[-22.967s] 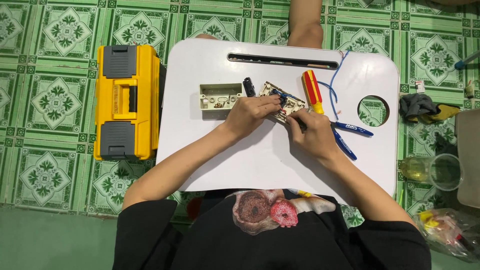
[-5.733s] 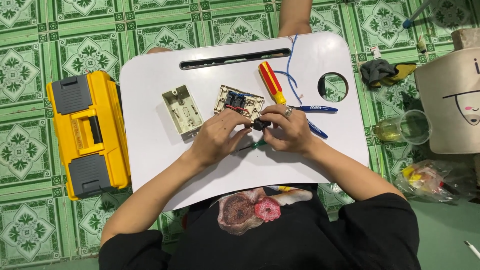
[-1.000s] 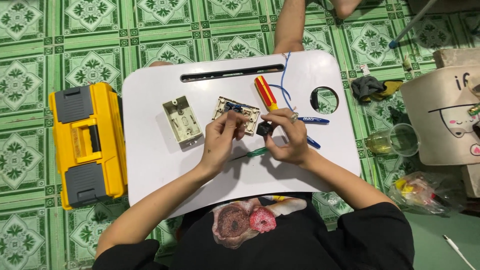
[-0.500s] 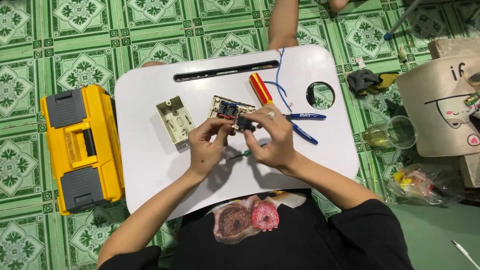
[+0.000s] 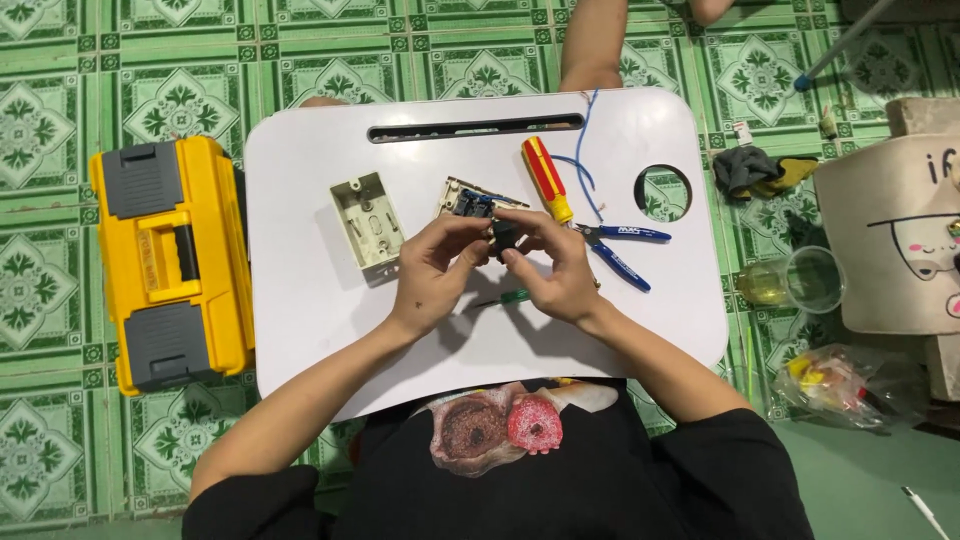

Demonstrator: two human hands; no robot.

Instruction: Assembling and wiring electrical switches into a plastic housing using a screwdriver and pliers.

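The left hand [image 5: 435, 270] and right hand [image 5: 555, 270] are pinching a small black part [image 5: 503, 238] together; fingers are closing on it. A switch plate [image 5: 470, 200] is lying just beyond.

White lap table [image 5: 300, 340], landmark, on green patterned tiles. On it: beige electrical back box [image 5: 367, 222] at left-centre; red-and-yellow screwdriver [image 5: 546, 179], blue wire [image 5: 588, 165] and blue-handled cutters [image 5: 622, 250] towards its round hole. Left of table: yellow toolbox [image 5: 170, 262]. Right of table: clear cup [image 5: 812, 277], grey-yellow cloth [image 5: 757, 170], plastic bag [image 5: 840, 384].
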